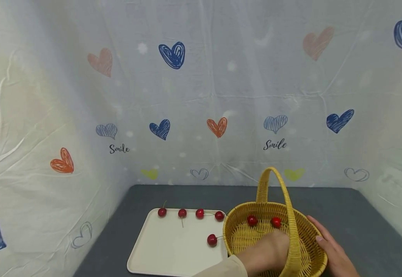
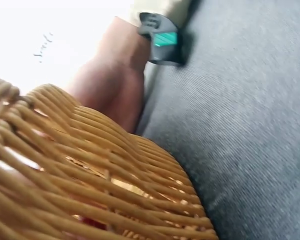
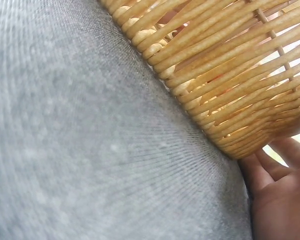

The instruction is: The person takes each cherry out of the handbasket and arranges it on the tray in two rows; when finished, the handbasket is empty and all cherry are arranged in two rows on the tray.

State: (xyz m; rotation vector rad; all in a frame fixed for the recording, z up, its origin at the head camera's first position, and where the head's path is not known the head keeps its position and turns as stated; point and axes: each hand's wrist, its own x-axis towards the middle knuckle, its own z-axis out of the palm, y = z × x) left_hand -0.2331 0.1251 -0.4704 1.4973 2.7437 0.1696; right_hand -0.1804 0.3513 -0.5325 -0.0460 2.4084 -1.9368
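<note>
A yellow wicker basket (image 1: 246, 209) with a tall arched handle stands at the right of the table. Two red cherries (image 1: 252, 221) show inside it, toward the back. My left hand (image 1: 273, 248) reaches down into the basket under the handle; its fingers are hidden, so what they hold does not show. With fairly straight fingers, my right hand (image 1: 336, 250) rests against the basket's right side near the rim. The right wrist view shows the right hand (image 3: 282, 192) touching the woven wall (image 3: 230, 90). Through the weave in the left wrist view, something dark red (image 2: 92, 222) shows.
Left of the basket, a cream tray (image 1: 166, 246) holds several cherries (image 1: 212, 240), mostly along its far edge; the basket adjoins its right end. Both sit on a dark grey table (image 1: 111, 234). A white curtain (image 1: 194, 96) with printed hearts hangs behind and at both sides.
</note>
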